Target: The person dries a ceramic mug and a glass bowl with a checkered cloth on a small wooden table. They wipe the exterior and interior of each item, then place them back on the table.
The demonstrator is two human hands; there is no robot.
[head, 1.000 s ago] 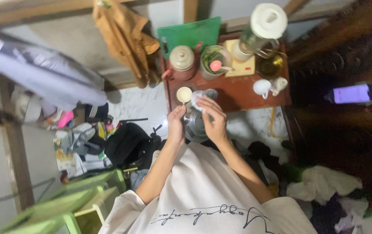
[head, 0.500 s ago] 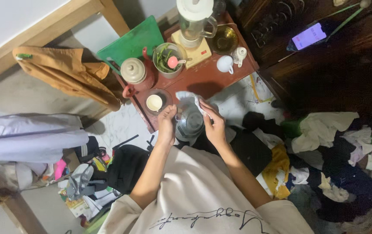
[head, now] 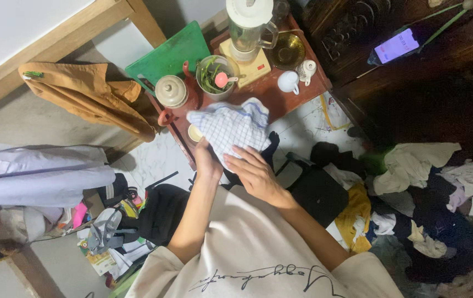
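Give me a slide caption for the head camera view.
Both hands, left and right, press a checked cloth at the red table's edge.

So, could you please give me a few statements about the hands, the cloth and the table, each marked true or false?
1. Both hands, left hand and right hand, are on a checked cloth. True.
2. The cloth is plain red. False: it is white with a thin blue check.
3. A blender stands on the small red-brown table. True.
4. The green board lies flat on the floor. False: it stands up at the table's back edge.
5. A lit phone lies on the dark wooden furniture to the right. True.
6. The white cup is in the right hand. False: it stands on the table.
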